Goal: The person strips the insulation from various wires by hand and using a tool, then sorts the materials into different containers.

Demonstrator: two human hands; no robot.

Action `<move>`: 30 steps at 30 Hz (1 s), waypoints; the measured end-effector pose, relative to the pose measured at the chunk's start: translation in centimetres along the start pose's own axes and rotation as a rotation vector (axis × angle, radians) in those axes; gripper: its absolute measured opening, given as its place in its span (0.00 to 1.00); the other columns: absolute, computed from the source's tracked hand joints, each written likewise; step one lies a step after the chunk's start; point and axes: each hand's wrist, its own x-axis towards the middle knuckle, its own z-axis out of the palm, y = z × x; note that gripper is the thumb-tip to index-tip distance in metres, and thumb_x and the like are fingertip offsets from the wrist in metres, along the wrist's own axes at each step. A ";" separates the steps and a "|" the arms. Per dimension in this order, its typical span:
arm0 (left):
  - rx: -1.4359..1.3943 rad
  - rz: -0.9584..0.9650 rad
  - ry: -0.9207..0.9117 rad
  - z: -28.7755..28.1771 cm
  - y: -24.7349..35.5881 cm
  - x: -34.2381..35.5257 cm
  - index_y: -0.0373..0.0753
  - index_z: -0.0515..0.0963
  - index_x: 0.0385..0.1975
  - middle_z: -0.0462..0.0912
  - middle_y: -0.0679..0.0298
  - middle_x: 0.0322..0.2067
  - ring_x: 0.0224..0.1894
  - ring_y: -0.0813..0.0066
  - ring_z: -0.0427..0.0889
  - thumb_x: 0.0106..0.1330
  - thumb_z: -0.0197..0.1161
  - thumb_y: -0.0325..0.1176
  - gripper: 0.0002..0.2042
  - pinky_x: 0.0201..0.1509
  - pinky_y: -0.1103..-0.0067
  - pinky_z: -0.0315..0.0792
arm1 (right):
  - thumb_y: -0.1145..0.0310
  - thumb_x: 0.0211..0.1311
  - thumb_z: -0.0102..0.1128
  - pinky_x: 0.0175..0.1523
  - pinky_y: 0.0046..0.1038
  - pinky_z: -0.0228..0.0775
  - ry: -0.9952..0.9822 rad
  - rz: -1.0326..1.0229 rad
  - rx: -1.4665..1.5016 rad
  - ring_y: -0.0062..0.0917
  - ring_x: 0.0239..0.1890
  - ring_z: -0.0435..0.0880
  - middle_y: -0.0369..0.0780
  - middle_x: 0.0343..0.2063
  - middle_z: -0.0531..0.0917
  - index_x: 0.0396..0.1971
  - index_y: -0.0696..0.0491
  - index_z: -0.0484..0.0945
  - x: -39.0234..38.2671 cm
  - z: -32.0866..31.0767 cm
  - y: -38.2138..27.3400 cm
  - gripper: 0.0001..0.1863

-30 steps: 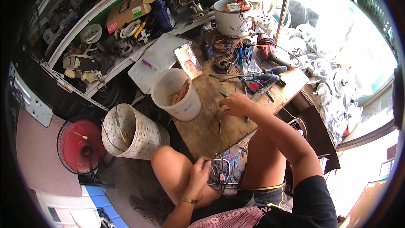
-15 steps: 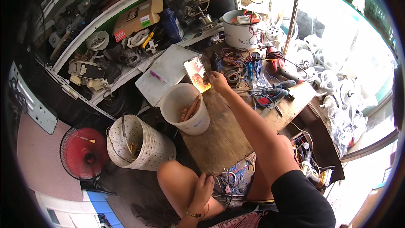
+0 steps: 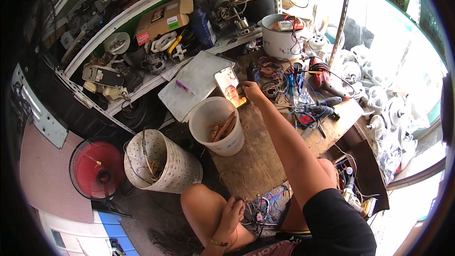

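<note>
My left hand (image 3: 232,211) rests by my bent knee, its fingers closed on a thin wire (image 3: 244,180) that loops up over the board's near edge. My right arm stretches across the wooden board (image 3: 258,154). At its end my right hand (image 3: 252,91) has its fingers curled against the right edge of a smartphone (image 3: 229,85), whose lit screen shows a person. The phone sits just behind a translucent white bucket (image 3: 216,128) holding brownish copper-coloured pieces (image 3: 224,128). Below the board's near edge lies a tangle of blue, white and red wires (image 3: 268,206).
A notepad (image 3: 189,85) with a purple pen (image 3: 185,87) lies at the far left. Pliers, a red power tool (image 3: 321,73) and wires crowd the board's right side. A perforated white basket (image 3: 177,163) and a red fan (image 3: 98,168) stand left. Shelves (image 3: 142,85) line the back.
The whole scene has shifted slightly right and down as my head moved. The thin wire's loop above my left hand now shows more clearly. My right hand stays at the phone's edge.
</note>
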 end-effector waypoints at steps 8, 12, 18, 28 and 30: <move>-0.011 0.165 0.197 0.0 3.1 0.9 0.42 0.62 0.50 0.66 0.70 0.24 0.18 0.87 0.60 0.71 0.48 0.30 0.11 0.17 0.88 0.57 | 0.76 0.64 0.49 0.37 0.22 0.67 0.013 0.066 -0.016 0.18 0.31 0.74 0.36 0.32 0.82 0.45 0.60 0.78 -0.3 1.7 -1.3 0.13; -0.061 0.208 0.224 0.6 6.0 3.1 0.43 0.55 0.62 0.71 0.67 0.30 0.17 0.88 0.59 0.70 0.47 0.30 0.21 0.16 0.89 0.56 | 0.75 0.65 0.51 0.38 0.22 0.67 0.009 0.107 0.125 0.18 0.32 0.74 0.35 0.32 0.81 0.44 0.60 0.78 -0.2 1.0 -1.1 0.11; 0.029 0.267 0.315 -0.3 7.0 8.1 0.43 0.55 0.62 0.75 0.64 0.40 0.22 0.86 0.66 0.67 0.55 0.31 0.25 0.21 0.88 0.63 | 0.74 0.65 0.51 0.42 0.22 0.66 -0.018 0.165 0.229 0.19 0.36 0.74 0.36 0.34 0.81 0.43 0.60 0.77 -1.9 3.1 -3.0 0.10; 0.222 0.548 0.408 -0.4 7.9 14.1 0.34 0.43 0.66 0.68 0.53 0.54 0.48 0.71 0.73 0.63 0.62 0.29 0.38 0.55 0.76 0.68 | 0.77 0.64 0.48 0.37 0.22 0.70 0.199 -0.069 0.307 0.19 0.30 0.77 0.36 0.30 0.80 0.41 0.61 0.77 -1.8 0.0 -2.7 0.10; 0.206 0.506 0.397 -0.6 8.2 15.5 0.34 0.43 0.66 0.68 0.53 0.55 0.47 0.71 0.73 0.63 0.62 0.30 0.37 0.55 0.75 0.68 | 0.78 0.63 0.48 0.39 0.22 0.70 0.214 -0.124 0.266 0.19 0.32 0.77 0.37 0.32 0.80 0.42 0.61 0.76 -1.7 -0.4 -3.3 0.10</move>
